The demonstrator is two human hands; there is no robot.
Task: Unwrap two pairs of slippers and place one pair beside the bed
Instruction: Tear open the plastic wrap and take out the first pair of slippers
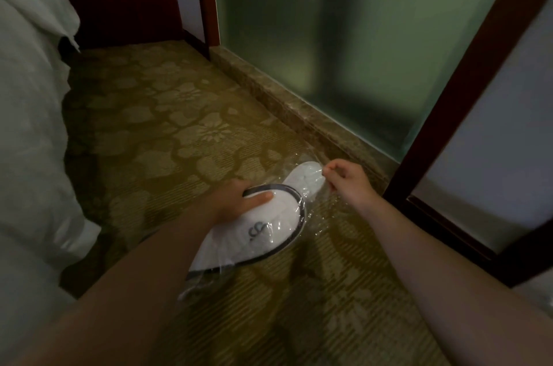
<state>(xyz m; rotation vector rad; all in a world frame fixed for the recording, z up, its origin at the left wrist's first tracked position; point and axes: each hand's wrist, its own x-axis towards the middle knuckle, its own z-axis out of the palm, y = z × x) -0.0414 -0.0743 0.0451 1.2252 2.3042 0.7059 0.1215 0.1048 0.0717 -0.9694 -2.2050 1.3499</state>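
Note:
A pair of white slippers (269, 225) with dark trim and a dark logo is held above the carpet, partly inside a clear plastic wrapper (311, 178). My left hand (239, 201) grips the slippers at their left edge, thumb on top. My right hand (347, 183) pinches the wrapper at the far end, where the plastic is stretched over the slipper's heel. Loose crumpled plastic hangs off the near end of the slippers. The bed (30, 126) with white linen runs along the left side. A second pair is not in view.
Patterned olive carpet (179, 126) lies between the bed and a frosted glass partition (344, 36) on a stone sill (299, 114). A dark wood door frame (466, 72) stands at the right. A dark wood panel fills the far corner behind the bed.

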